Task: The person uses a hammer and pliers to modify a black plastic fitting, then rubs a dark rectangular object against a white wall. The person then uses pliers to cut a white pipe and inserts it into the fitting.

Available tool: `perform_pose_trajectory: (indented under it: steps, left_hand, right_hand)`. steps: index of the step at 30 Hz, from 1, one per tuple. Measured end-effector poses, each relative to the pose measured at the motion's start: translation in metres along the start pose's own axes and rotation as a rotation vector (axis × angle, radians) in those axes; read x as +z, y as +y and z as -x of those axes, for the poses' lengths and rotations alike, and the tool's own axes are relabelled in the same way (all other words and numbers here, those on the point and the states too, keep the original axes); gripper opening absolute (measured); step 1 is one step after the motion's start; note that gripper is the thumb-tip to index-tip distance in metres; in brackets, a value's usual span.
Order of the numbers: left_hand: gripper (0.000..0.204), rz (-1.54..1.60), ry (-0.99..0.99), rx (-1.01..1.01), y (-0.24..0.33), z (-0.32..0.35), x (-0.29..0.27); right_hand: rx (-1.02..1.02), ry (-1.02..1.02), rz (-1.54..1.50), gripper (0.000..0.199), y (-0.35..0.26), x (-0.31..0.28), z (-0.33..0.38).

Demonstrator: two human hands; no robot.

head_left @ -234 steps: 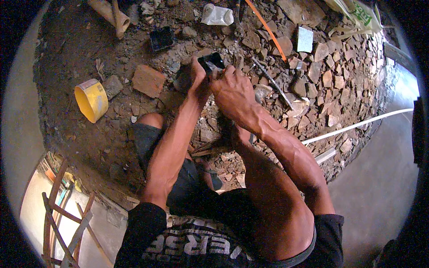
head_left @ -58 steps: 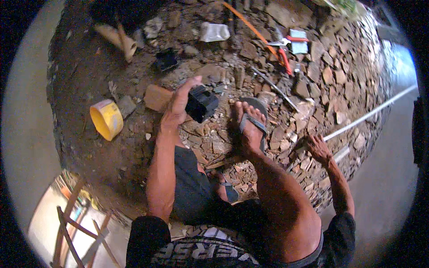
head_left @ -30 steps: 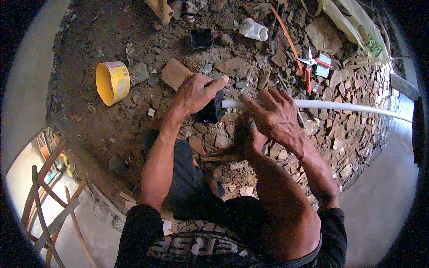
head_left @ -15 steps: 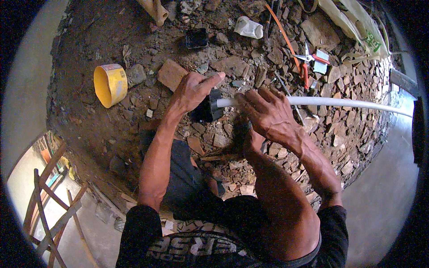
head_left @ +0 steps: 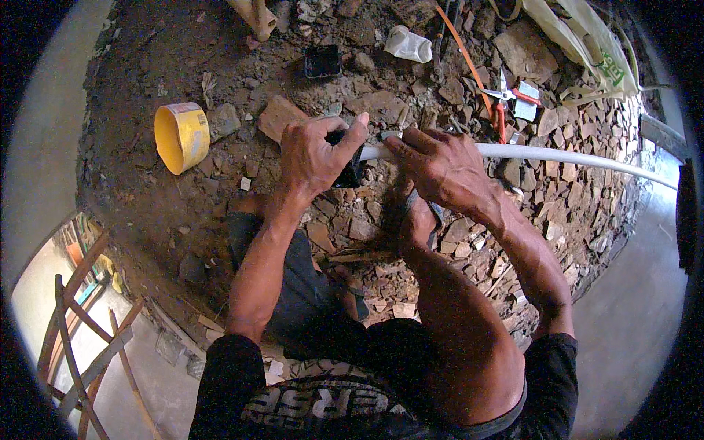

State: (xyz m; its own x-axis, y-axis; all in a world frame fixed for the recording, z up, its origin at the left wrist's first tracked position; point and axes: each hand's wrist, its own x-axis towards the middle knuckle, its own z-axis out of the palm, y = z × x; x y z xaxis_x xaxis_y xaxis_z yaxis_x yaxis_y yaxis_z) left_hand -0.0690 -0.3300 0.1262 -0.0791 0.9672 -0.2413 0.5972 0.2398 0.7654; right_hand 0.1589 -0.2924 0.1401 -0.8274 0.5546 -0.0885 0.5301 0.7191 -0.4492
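Note:
My left hand is closed around a black square electrical box, its fingers curled over the rim and its thumb along the right side. The palm hides much of the box. White conduit meets the right wall of that box and runs off to the right in a gentle bend. Just right of the joint, my right hand grips the conduit from above. Whether the conduit's end passes through the wall cannot be made out.
Broken tile and stones cover the ground. Red-handled snips, an orange strip, a crumpled white cup and another black box lie beyond my hands. A yellow ring-shaped container stands left; a pale bag lies far right.
The box has tilted and my left fingers have curled further round it. The conduit near my hands has risen slightly away from me, with my right hand still on it.

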Motion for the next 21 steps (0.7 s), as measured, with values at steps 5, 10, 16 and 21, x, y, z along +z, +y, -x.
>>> perform_pose_trajectory:
  steps: [5, 10, 16, 21]
  left_hand:
    - [0.060, -0.019, 0.024, -0.089, 0.010, 0.000, 0.012]
    - [0.067, -0.080, -0.099, -0.148, -0.012, -0.010, -0.003]
    - [0.076, -0.065, -0.301, -0.249, -0.003, -0.020, -0.010]
    - [0.081, -0.096, -0.241, -0.220, -0.008, -0.016, -0.001]
  right_hand:
    - [-0.088, 0.059, 0.083, 0.039, -0.002, 0.009, -0.003]
    - [0.009, -0.006, -0.021, 0.035, 0.004, -0.007, 0.009]
    - [-0.014, 0.006, -0.056, 0.035, 0.008, -0.001, 0.006]
    - [0.049, -0.060, -0.049, 0.034, -0.003, -0.004, -0.002]
